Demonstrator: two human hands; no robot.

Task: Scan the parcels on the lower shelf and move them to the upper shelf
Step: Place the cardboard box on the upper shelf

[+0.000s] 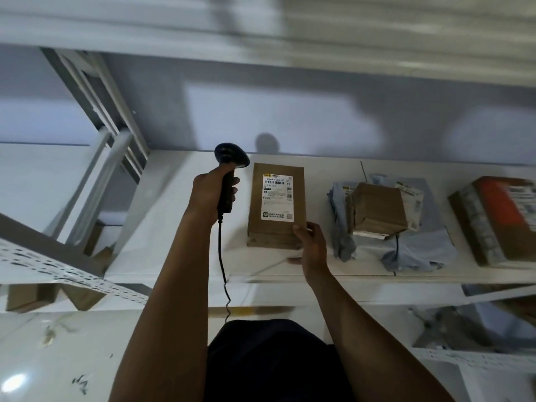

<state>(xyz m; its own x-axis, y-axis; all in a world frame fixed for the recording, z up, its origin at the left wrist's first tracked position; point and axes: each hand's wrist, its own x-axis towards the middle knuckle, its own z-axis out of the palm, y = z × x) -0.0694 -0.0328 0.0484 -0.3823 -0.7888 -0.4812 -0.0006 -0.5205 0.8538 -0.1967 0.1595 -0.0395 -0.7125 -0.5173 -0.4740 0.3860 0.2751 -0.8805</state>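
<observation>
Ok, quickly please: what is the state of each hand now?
Left hand: closed round the black corded handheld scanner.
Right hand: fingers grip the near corner of the flat brown cardboard parcel.

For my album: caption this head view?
Left hand holds black corded scanner; right hand grips labelled brown cardboard parcel.

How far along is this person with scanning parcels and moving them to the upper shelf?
Seemingly done: a small box on grey bags and a red-topped box lie on this shelf. In hand: the right hand holds a labelled box by its corner; the left hand grips the scanner. Left: blurred parcels lower down.
</observation>
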